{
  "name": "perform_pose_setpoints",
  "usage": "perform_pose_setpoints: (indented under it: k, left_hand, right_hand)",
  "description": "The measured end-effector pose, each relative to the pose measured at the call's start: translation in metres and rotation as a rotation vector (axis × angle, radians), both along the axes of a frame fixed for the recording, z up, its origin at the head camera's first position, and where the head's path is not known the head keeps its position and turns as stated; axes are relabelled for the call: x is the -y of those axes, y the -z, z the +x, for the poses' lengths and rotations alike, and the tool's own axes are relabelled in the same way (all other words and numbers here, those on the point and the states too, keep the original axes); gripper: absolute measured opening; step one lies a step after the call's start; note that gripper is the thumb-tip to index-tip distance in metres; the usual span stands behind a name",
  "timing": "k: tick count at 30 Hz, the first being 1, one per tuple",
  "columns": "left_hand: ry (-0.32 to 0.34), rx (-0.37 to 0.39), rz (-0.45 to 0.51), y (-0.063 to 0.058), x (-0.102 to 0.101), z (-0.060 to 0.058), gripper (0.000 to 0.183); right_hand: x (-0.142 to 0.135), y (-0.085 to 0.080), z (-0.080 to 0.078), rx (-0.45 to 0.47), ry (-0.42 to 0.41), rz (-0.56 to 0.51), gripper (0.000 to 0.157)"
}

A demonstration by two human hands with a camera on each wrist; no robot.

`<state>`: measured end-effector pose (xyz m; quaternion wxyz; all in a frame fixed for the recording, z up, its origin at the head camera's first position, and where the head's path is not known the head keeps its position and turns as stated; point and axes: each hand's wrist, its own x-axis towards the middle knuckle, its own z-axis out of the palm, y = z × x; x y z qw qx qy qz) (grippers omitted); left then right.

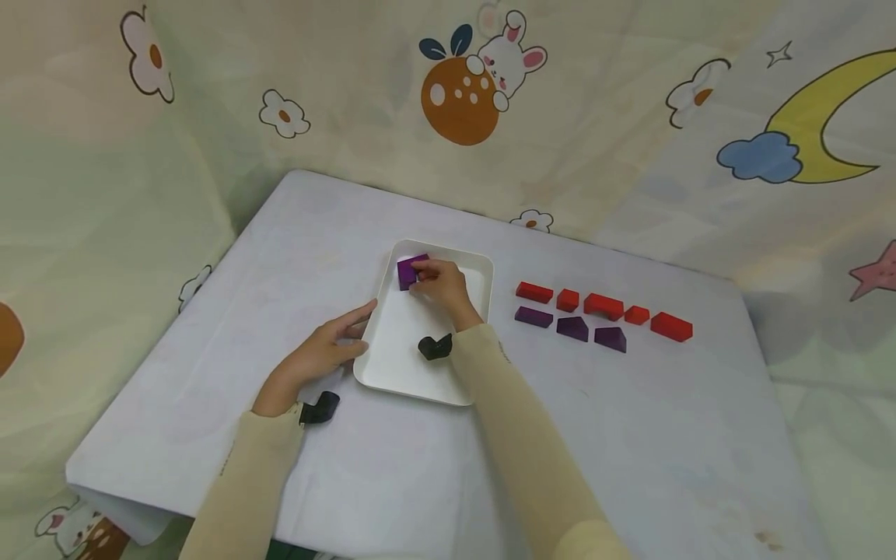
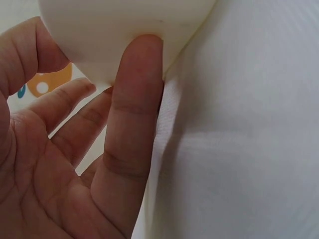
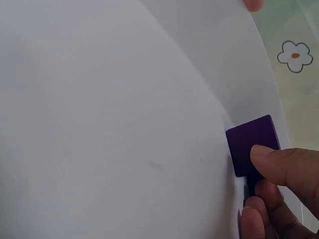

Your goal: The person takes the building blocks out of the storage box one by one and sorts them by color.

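Note:
My right hand (image 1: 442, 286) reaches over the upper left corner of a white tray (image 1: 392, 365) and pinches a purple block (image 3: 246, 144) between thumb and fingers. The block has a square face, and more dark purple shows below it, partly hidden by the fingertips. My left hand (image 1: 318, 354) is at the tray's left side, fingers extended along the rim. In the left wrist view its thumb (image 2: 134, 94) presses against the tray's outer wall (image 2: 114, 30).
Right of the tray lies a row of several red blocks (image 1: 534, 292), one an arch (image 1: 603, 306). In front of them lie a long purple block (image 1: 534, 316) and two slanted purple blocks (image 1: 572, 330). A patterned cloth (image 1: 350, 93) hangs behind the white table (image 1: 665, 435).

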<state>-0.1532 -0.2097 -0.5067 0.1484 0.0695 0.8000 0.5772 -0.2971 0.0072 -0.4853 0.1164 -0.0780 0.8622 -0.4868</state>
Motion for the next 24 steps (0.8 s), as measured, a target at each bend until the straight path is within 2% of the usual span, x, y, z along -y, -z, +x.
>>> perform_pose_setpoints:
  k: [4,8,12,15,17,20,24]
  left_hand:
    - [-0.004,0.008,-0.011,-0.001,-0.002,0.000,0.077]
    - [-0.003,0.015,-0.020,-0.002,-0.001,0.000,0.077]
    - [-0.001,0.011,-0.056,-0.003,-0.003,0.001,0.076]
    - [-0.009,0.002,-0.091,-0.004,-0.003,0.002,0.075]
    - [-0.008,-0.004,-0.096,-0.004,-0.004,0.002,0.075]
    - [-0.003,-0.017,-0.096,-0.004,-0.005,0.002,0.076]
    - [-0.002,-0.025,-0.096,-0.005,-0.003,0.004,0.076]
  right_hand:
    - [-0.001,-0.002,0.002,-0.004,-0.010,0.006,0.038]
    - [-0.009,-0.009,0.007,0.042,-0.046,-0.112,0.036]
    - [-0.025,-0.025,0.018,0.032,-0.162,-0.226,0.036]
    - [-0.044,-0.039,0.030,-0.017,-0.261,-0.264,0.042]
    - [-0.060,-0.046,0.038,-0.048,-0.289,-0.271,0.044]
    - [-0.089,-0.052,0.051,-0.070,-0.274,-0.290,0.043]
    - [-0.130,-0.053,0.064,-0.063,-0.210,-0.334,0.040]
